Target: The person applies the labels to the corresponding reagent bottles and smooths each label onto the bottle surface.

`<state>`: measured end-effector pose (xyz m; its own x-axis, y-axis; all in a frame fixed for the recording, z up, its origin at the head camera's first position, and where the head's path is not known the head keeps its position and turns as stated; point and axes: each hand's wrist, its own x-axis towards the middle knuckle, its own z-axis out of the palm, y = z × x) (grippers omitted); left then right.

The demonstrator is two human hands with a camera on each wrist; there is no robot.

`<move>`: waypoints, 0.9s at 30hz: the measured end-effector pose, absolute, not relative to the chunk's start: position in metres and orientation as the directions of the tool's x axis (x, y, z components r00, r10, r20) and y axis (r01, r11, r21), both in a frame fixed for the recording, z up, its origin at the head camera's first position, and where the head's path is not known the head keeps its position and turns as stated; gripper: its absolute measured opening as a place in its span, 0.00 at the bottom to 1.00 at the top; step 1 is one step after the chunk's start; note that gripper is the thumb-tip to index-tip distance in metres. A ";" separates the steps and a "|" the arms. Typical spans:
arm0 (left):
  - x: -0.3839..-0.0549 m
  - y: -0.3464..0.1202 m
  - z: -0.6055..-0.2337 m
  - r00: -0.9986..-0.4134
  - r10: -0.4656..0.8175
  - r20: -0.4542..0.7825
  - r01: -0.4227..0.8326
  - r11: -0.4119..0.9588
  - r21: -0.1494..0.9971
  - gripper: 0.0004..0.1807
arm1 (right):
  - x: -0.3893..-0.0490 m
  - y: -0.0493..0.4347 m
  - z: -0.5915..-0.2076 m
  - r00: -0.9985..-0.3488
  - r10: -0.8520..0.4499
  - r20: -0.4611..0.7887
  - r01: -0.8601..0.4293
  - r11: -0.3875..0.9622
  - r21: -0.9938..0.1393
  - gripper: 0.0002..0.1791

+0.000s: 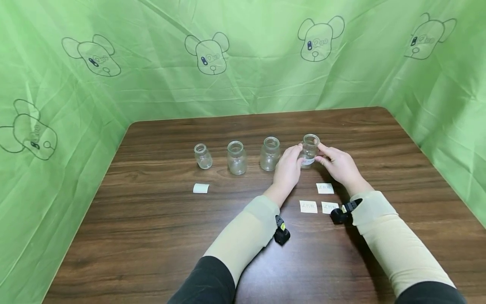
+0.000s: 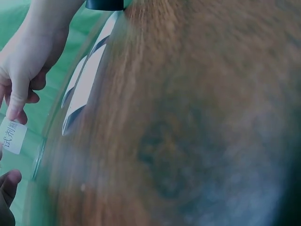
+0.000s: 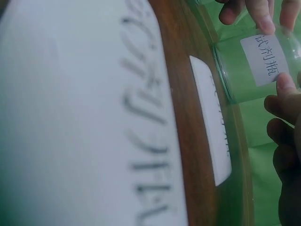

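At the right end of a row of clear glass jars stands a glass jar (image 1: 311, 147) with a white handwritten label (image 1: 308, 161) low on its front. My left hand (image 1: 287, 169) holds this jar from the left, and my right hand (image 1: 339, 166) holds it from the right. In the right wrist view, a thumb from each side rests at the edges of the label (image 3: 264, 60), which lies on the glass. The fingers behind the jar are partly hidden. Just left of my left hand is another glass jar (image 1: 270, 155).
Further left stand a glass jar (image 1: 237, 159) and a smaller glass jar (image 1: 203, 157). Written labels (image 1: 325, 188) (image 1: 308, 207) lie in front of my hands, one label (image 1: 328, 207) partly under the right wrist camera. A blank-looking label (image 1: 201, 188) lies left on the wooden table (image 1: 152, 236).
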<state>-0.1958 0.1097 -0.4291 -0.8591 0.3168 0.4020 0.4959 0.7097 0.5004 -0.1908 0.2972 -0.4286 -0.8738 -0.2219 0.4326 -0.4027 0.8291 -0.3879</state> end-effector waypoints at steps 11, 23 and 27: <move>-0.195 0.109 -0.433 -0.881 0.329 0.341 0.470 0.694 0.545 0.31 | -0.187 0.294 -0.430 -0.948 -0.210 0.240 -0.301 0.836 -0.458 0.42; -0.197 0.112 -0.439 -0.888 0.318 0.332 0.455 0.715 0.531 0.32 | -0.186 0.289 -0.435 -0.956 -0.116 0.271 -0.224 0.884 -0.411 0.41; -0.199 0.111 -0.442 -0.878 0.324 0.352 0.472 0.707 0.527 0.32 | -0.188 0.294 -0.434 -0.936 -0.145 0.320 -0.268 0.884 -0.384 0.40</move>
<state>-0.1991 0.1109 -0.4418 -0.8781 0.3243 0.3517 0.4720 0.7071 0.5266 -0.1880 0.2940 -0.4342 -0.9362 -0.1451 0.3200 -0.2681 0.8836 -0.3839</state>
